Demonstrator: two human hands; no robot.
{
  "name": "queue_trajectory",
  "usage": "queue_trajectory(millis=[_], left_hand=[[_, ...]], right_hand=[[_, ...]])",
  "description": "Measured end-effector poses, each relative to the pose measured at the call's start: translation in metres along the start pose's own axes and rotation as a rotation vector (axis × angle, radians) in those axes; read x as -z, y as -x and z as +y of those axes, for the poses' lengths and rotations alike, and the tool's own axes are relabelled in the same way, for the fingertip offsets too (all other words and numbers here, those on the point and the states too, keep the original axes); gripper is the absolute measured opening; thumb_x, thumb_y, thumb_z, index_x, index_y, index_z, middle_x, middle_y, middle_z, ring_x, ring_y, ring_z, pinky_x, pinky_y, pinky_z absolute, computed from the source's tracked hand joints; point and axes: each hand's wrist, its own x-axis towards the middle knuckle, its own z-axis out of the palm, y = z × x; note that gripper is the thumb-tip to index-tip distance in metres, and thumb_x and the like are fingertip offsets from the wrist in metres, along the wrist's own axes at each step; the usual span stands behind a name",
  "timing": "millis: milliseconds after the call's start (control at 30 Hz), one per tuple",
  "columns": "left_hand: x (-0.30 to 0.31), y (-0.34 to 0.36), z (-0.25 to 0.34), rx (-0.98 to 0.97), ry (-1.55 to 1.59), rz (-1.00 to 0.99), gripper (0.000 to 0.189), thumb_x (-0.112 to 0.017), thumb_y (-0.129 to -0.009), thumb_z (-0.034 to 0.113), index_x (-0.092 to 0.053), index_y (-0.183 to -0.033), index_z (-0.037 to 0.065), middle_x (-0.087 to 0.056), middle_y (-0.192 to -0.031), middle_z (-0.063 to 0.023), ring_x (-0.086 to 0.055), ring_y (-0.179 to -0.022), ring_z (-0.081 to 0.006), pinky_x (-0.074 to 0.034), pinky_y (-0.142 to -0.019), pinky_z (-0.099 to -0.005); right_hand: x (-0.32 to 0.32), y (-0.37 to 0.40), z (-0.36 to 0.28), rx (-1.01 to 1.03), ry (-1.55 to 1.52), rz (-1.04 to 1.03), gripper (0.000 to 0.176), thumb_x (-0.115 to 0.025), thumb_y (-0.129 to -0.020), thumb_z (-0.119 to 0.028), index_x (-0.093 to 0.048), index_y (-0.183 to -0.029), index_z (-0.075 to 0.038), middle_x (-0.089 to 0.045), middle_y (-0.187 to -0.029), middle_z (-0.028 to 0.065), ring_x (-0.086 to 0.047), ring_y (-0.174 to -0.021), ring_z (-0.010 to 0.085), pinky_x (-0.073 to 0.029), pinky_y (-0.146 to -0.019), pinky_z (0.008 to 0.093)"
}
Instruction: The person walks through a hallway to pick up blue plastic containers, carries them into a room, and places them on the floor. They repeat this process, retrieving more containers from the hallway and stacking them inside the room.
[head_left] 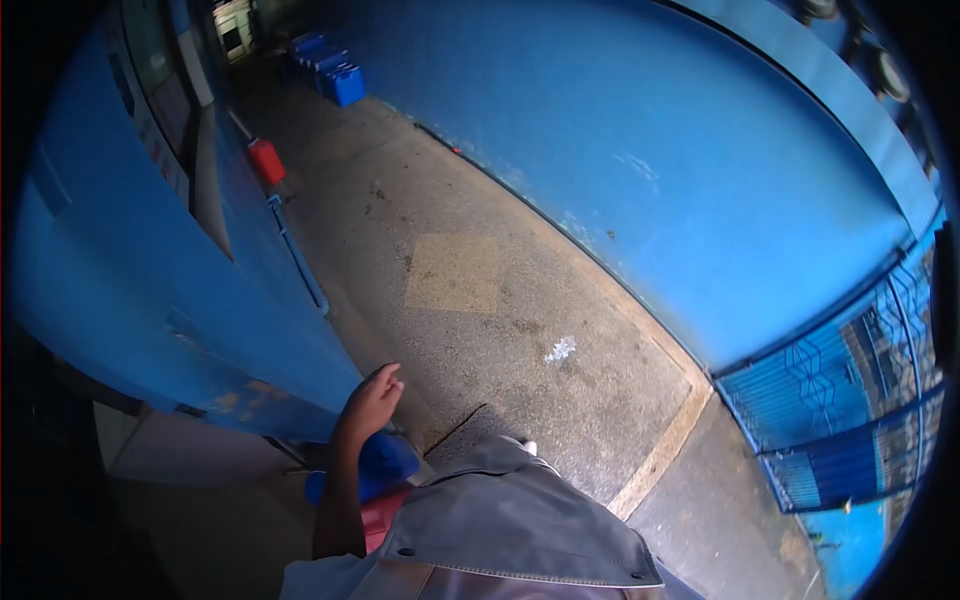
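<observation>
My left hand (372, 402) is raised at the lower left, in front of the blue wall's end. Its fingers are loosely bent and slightly apart, and I see nothing in them. Just below the hand and forearm stands a blue plastic container (390, 458), with something red (383, 518) beside it, partly hidden by my clothing. A grey cloth with snaps, like an apron or bag flap (520, 530), covers my front. The tip of a light shoe (530, 447) shows beyond it. My right hand is out of view.
A concrete passage floor (560, 280) runs between a left blue wall (130, 270) and a right blue wall (560, 130). White scraps (560, 348) lie on it. A red container (266, 160), a pipe (298, 255), blue bins (345, 85) and a blue gate (830, 410) line the sides.
</observation>
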Motion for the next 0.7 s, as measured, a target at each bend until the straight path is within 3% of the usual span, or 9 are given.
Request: queue_trajectory(millis=[100,133,167,200,267,500,567,633,700], left_hand=[[-0.069,-0.029,-0.09,0.21,-0.018,0.137,0.033,-0.051,-0.085,0.019,-0.047,-0.114,0.004,-0.057,-0.093,-0.0162,-0.057,-0.088,-0.0277,-0.044,-0.076,-0.0339],[-0.091,-0.043,-0.116,0.318,-0.068,0.178,0.033,-0.051,-0.084,0.019,-0.047,-0.114,0.005,-0.057,-0.093,-0.0165,-0.057,-0.089,-0.0275,-0.044,-0.077,-0.0344],[-0.108,-0.066,-0.137,0.351,-0.079,0.172,0.033,-0.051,-0.084,0.019,-0.047,-0.114,0.005,-0.057,-0.093,-0.0165,-0.057,-0.089,-0.0275,-0.044,-0.077,-0.0344],[-0.127,-0.085,-0.155,0.31,-0.057,0.183,0.034,-0.05,-0.085,0.018,-0.046,-0.116,0.005,-0.057,-0.095,-0.0165,-0.057,-0.09,-0.0267,-0.044,-0.078,-0.0344],[-0.145,-0.106,-0.164,0.292,0.055,0.212,0.034,-0.049,-0.085,0.017,-0.046,-0.117,0.006,-0.057,-0.098,-0.0163,-0.056,-0.094,-0.0251,-0.043,-0.081,-0.0339],[-0.065,-0.32,-0.157,0.393,0.192,0.407,0.041,-0.048,-0.086,0.014,-0.037,-0.126,0.008,-0.043,-0.123,-0.0156,-0.046,-0.11,-0.0283,-0.041,-0.088,-0.0368],[-0.035,-0.385,-0.176,0.416,0.189,0.399,0.044,-0.048,-0.087,0.014,-0.034,-0.129,0.009,-0.041,-0.126,-0.0155,-0.044,-0.113,-0.0292,-0.04,-0.089,-0.0379],[-0.01,-0.469,-0.194,0.454,0.199,0.363,0.049,-0.047,-0.087,0.016,-0.028,-0.133,0.012,-0.037,-0.129,-0.0159,-0.041,-0.116,-0.0305,-0.038,-0.092,-0.0392],[0.024,-0.571,-0.189,0.249,0.098,0.358,0.056,-0.048,-0.087,0.021,-0.022,-0.135,0.013,-0.029,-0.134,-0.0167,-0.034,-0.122,-0.0317,-0.031,-0.097,-0.0405]], right_hand=[[-0.04,-0.117,-0.082,0.139,0.101,-1.279,0.037,-0.04,-0.082,-0.027,-0.035,-0.111,-0.005,-0.045,-0.103,0.0263,-0.048,-0.092,0.0434,-0.044,-0.07,0.0547],[-0.123,-0.071,-0.119,0.242,0.152,-0.367,0.037,-0.042,-0.082,-0.031,-0.037,-0.11,-0.006,-0.047,-0.099,0.0245,-0.05,-0.091,0.0391,-0.046,-0.069,0.0505],[-0.213,-0.029,-0.146,0.465,0.336,-0.162,0.042,-0.043,-0.082,-0.034,-0.037,-0.115,-0.009,-0.047,-0.099,0.0219,-0.05,-0.088,0.0345,-0.045,-0.071,0.0473],[-0.291,0.038,-0.18,0.917,0.803,-0.56,0.051,-0.046,-0.081,-0.038,-0.034,-0.121,-0.009,-0.047,-0.1,0.0163,-0.049,-0.084,0.0301,-0.045,-0.073,0.0423],[-0.432,-0.048,-0.256,0.539,0.365,-0.48,0.057,-0.054,-0.077,-0.038,-0.033,-0.123,-0.01,-0.046,-0.103,0.0084,-0.048,-0.086,0.0269,-0.045,-0.074,0.0379],[-0.96,0.246,-0.301,1.093,1.003,-1.241,0.057,-0.041,-0.088,-0.046,-0.031,-0.13,-0.01,-0.047,-0.116,0.0122,-0.052,-0.099,0.0218,-0.043,-0.08,0.0306],[-1.04,0.282,-0.288,1.092,0.995,-1.271,0.053,-0.045,-0.088,-0.035,-0.028,-0.132,-0.01,-0.043,-0.122,0.0147,-0.053,-0.098,0.0231,-0.043,-0.082,0.0327],[-1.128,0.299,-0.289,1.417,1.062,-1.445,0.055,-0.046,-0.089,-0.031,-0.021,-0.135,-0.013,-0.031,-0.133,0.0165,-0.05,-0.106,0.0252,-0.04,-0.088,0.0344],[-1.198,0.372,-0.278,1.457,1.291,-1.132,0.057,-0.046,-0.089,-0.026,-0.017,-0.137,-0.017,-0.021,-0.138,0.0168,-0.045,-0.113,0.0249,-0.037,-0.092,0.0351]])
